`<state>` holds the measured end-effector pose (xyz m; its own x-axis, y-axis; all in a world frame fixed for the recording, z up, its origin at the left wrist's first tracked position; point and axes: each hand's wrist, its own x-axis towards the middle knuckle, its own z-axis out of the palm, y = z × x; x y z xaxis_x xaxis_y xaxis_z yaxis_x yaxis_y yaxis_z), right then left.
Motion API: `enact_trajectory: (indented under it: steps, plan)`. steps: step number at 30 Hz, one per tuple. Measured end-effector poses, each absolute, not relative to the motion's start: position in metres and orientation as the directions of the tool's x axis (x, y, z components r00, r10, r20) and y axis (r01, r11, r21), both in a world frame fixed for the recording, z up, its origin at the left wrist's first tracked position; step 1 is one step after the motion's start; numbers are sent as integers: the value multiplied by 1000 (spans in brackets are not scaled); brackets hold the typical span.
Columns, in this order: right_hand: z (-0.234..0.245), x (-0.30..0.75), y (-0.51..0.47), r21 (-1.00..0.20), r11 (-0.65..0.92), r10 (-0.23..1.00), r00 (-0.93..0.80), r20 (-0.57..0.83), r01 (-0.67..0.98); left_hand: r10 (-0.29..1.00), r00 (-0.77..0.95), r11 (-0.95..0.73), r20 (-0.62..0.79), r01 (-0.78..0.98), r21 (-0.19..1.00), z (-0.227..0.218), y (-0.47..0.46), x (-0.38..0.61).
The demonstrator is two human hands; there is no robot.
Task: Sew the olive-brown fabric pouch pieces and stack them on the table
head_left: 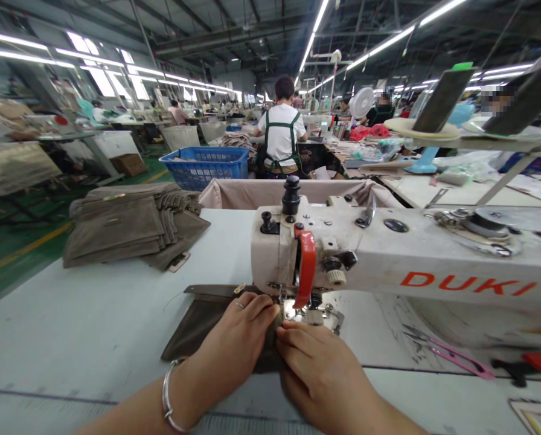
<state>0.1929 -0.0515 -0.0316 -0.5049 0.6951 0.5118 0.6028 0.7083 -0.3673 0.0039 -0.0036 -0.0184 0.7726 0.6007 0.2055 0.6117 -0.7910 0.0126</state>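
Note:
A dark olive-brown fabric piece (pixel 198 320) with a small metal fitting lies flat on the table, its right edge at the needle area of a white sewing machine (pixel 365 241). My left hand (pixel 241 329) presses on this piece, fingers closed at its edge near the presser foot. Just right of it, my right hand (pixel 318 368) pinches the same edge, thumb and fingers together. Both sets of fingertips nearly meet in front of the metal foot plate (pixel 293 311). The needle tip is hidden behind the orange guard (pixel 305 269).
Similar brown pieces (pixel 116 226) are stacked at the left back. Pink-handled thread snips (pixel 456 356) lie on the right. Behind the machine is a cloth-lined bin (pixel 238 193), then a blue basket (pixel 207 166) and a seated co-worker (pixel 283 130). Thread cones (pixel 445 99) stand upper right.

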Motion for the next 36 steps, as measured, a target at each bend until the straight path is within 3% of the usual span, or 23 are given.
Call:
enact_trajectory:
  steps: [4, 7, 9, 12, 16, 19, 23, 27, 32, 36]
  plan:
    - [-8, 206, -52, -442, 669, 742, -567, 357, 598, 615, 750, -782, 242, 620, 66, -17, -5, 1]
    - [16, 225, -54, -473, 564, 806, -576, 138, 676, 651, 718, -759, 246, 624, 186, -14, -9, -6]
    - [19, 236, -52, -458, 508, 842, -534, 83, 730, 649, 731, -757, 210, 596, 268, -11, -13, -11]
    - [2, 240, -40, -424, 443, 895, -413, 166, 790, 599, 768, -791, 227, 524, 315, -9, -17, -13]
    - [-25, 229, -29, -352, 401, 895, -280, 348, 846, 554, 777, -829, 299, 480, 287, -9, -21, -9]
    - [-24, 223, -37, -362, 508, 844, -367, 391, 782, 604, 744, -794, 284, 535, 287, -9, -23, -4]
    - [-13, 219, -54, -452, 710, 701, -601, 384, 540, 583, 734, -813, 349, 529, 244, -7, -21, -2]
    - [-15, 213, -58, -434, 767, 636, -645, 424, 473, 551, 703, -833, 450, 496, 244, -8, -17, -3]
    - [-24, 207, -57, -400, 777, 628, -639, 444, 487, 463, 835, -885, 296, 455, 102, -17, -20, 1]
    - [-27, 207, -57, -395, 771, 637, -629, 445, 500, 458, 863, -888, 214, 455, 66, -22, -17, 1]
